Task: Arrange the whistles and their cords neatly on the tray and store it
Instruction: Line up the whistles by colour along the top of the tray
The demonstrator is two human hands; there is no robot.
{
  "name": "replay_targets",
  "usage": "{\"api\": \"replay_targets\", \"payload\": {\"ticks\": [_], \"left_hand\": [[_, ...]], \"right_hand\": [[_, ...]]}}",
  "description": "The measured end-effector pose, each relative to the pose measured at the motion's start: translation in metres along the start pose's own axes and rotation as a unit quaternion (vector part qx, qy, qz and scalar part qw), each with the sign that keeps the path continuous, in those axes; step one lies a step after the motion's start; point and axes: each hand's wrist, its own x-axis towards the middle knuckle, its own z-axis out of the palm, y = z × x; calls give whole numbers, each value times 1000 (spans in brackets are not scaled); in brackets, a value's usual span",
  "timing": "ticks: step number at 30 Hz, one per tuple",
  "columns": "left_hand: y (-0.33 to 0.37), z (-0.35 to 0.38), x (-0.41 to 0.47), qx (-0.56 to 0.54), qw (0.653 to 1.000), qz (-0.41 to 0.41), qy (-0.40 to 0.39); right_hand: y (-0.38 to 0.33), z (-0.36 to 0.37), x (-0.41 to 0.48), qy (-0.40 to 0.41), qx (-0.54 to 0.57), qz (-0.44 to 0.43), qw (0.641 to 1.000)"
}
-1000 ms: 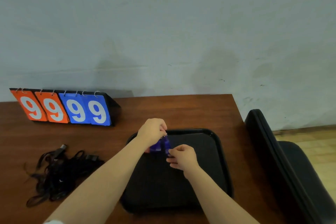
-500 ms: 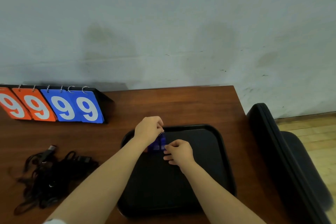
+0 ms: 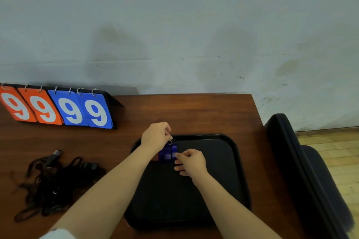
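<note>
The left hand (image 3: 156, 136) pinches the metal rings at the top of the blue whistles (image 3: 168, 152), which sit at the far-left part of the black tray (image 3: 236, 161). The right hand (image 3: 191, 162) now nips the whistles' near end, squaring the row. Against the earlier frames, only the view has shifted; the hands hold nearly the same place. The tangled cords (image 3: 52, 182) lie on the table (image 3: 194, 112), off the tray, so arranging is at an early stage.

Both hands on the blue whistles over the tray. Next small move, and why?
Probably lower and release the blue whistles onto the black tray, side by side. The left hand pinches their rings from above, the right hand steadies the bottoms near the tray's far left. The black cords lie tangled on the table, still to handle.
</note>
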Motion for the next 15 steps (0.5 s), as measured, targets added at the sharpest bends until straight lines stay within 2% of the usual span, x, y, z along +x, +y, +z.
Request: {"api": "replay_targets", "payload": {"ticks": [8, 12, 15], "left_hand": [[-19, -16, -33, -26, 999, -23, 32], [-47, -27, -65, -64, 994, -79, 46], [-70, -30, -95, -75, 987, -114, 84]], "right_hand": [[2, 3, -13, 83, -48, -55, 994], [1, 19, -28, 61, -56, -90, 992], [0, 44, -41, 33, -101, -125, 986]]}}
